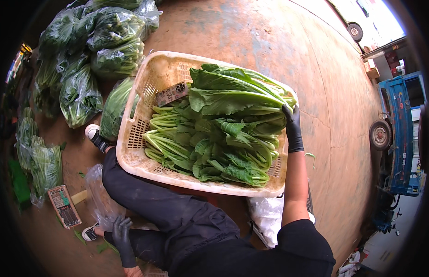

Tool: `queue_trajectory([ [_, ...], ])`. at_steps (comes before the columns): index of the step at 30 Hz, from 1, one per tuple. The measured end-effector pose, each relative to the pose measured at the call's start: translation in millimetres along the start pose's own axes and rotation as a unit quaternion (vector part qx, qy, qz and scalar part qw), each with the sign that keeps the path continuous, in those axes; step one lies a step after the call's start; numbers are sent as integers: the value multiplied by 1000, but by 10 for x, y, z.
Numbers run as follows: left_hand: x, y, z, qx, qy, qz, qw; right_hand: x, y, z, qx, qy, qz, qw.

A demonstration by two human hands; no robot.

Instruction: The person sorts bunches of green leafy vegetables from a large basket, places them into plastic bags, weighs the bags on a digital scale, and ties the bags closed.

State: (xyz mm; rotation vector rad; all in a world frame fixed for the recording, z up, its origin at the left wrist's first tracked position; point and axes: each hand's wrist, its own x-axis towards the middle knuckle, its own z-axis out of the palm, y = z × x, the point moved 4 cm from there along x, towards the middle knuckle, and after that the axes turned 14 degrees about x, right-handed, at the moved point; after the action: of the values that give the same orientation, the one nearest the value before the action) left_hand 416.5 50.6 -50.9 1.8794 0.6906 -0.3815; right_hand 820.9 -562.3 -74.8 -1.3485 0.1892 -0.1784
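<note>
A large, stained plastic basket sits in front of me, partly over my leg, with leafy greens laid in bunches inside. My right hand, in a black glove, grips the stem end of a big-leaved bunch at the basket's right side. The bunch lies over the other greens. Low on the left, my left hand, also gloved, has its fingers raised and appears to hold nothing. It is beside a clear plastic bag; whether they touch is unclear. A phone in a patterned case rests against the basket's far left inner wall.
Bagged greens are piled at the upper left, with more bags below. A calculator-like keypad device lies left of my feet. White plastic bags are under the basket's right end. A blue truck stands at the far right.
</note>
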Motion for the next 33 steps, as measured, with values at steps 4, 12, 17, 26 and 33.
queue_trajectory([
  [4,-150,-22,25,-43,129,-1,991,101,-54,219,-33,-40,-3,999],
  [12,-46,49,121,-99,87,-22,991,269,178,-108,78,-4,55,995],
  [17,-86,16,14,-48,81,11,996,15,77,79,21,-11,34,999],
  [26,-216,44,282,-55,91,38,994,-145,70,87,-16,30,-26,999],
  [33,-379,-106,-68,-55,127,34,990,-425,-311,447,-12,-19,-114,993],
])
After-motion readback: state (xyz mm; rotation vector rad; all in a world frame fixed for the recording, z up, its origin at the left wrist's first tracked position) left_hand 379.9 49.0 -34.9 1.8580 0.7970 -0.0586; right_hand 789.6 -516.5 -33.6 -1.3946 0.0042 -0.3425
